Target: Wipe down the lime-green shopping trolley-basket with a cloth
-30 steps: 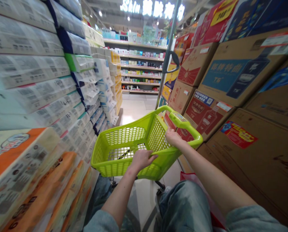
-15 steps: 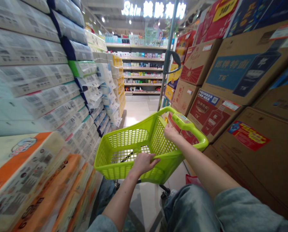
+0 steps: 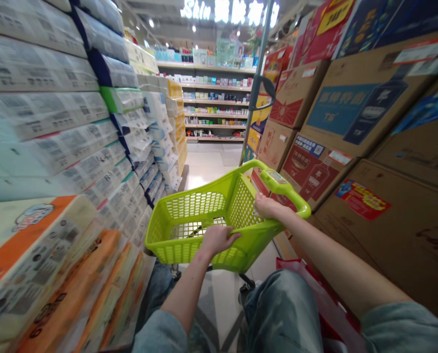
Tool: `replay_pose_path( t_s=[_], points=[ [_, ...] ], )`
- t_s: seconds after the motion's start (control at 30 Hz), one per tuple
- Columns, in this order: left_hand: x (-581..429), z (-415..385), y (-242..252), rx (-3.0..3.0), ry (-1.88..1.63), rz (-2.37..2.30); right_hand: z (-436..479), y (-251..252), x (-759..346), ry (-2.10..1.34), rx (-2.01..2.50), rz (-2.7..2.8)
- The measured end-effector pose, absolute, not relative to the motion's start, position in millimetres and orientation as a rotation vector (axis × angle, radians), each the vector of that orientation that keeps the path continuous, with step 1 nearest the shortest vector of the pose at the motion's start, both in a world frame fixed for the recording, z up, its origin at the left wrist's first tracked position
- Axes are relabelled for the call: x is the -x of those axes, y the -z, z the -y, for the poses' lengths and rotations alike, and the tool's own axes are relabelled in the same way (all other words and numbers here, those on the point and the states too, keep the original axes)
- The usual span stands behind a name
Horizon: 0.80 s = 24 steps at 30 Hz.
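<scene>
Barely anything had changed: the cart (image 3: 237, 251) sat mid-aisle (image 3: 204, 169), so I'd guess the handling hadn't moved on much. The left hand (image 3: 217, 240) kept its grip clamped on the near rim; the right hand (image 3: 267, 206) was at the back panel (image 3: 244, 198), couldn't tell if closed. One cart, two hands, one red bag (image 3: 323, 296) near right.

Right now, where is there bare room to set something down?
On the floor beyond the green cart, between the wrapped packs and cartons; also inside the cart, between its mesh walls. Both aisle sides are crowded; the left hand takes up the near rim.
</scene>
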<state>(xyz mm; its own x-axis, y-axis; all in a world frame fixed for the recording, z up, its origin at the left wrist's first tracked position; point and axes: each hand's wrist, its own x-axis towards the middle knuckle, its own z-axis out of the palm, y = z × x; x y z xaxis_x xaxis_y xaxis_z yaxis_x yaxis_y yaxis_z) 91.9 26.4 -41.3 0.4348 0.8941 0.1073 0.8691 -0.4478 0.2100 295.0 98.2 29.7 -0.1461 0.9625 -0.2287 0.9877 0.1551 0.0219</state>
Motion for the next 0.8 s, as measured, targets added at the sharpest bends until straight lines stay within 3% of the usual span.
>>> replay_pose_path(
  t_s=[0.2, 0.43, 0.8],
  points=[
    [-93, -30, 42, -2.583, -0.341, -1.552, -58, -47, -323, 0.16, -1.875, -2.392],
    [-90, -30, 45, -2.614, -0.338, -1.542, -14, -26, -311, -0.363, -1.748, -2.945],
    [-82, -35, 47, -2.683, -0.297, -1.468, -2, 2, -363, -1.103, -1.72, -3.148]
  ],
)
